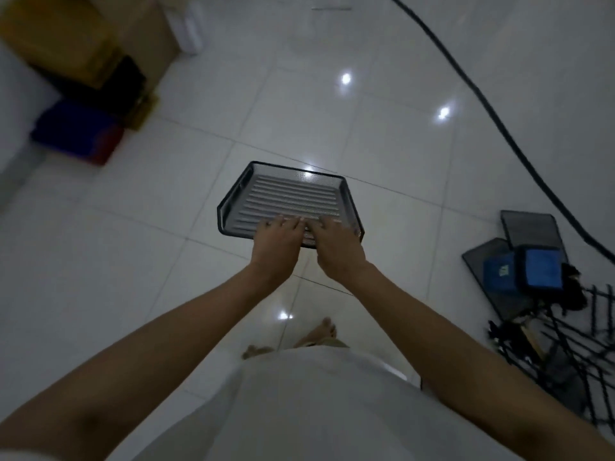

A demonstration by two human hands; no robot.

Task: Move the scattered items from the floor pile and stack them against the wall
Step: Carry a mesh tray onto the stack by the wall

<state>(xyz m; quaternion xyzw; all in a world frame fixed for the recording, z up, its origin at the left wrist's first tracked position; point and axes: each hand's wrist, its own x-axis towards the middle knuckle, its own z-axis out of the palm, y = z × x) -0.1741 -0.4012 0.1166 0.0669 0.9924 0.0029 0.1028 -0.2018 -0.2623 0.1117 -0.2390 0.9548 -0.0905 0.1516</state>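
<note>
Head view shows both hands, left hand (276,242) and right hand (336,247), fingers curled over the near edge of a tray (293,194), carrying it from the pile (545,294); next, probably setting it against the wall.

black mesh tray (293,194), white floor tiles (382,154)

The tray (293,197) is dark metal mesh with a ribbed base. The floor (382,154) is glossy white tile mirroring lamps. The pouches (539,267) look like blue cloth.
</note>
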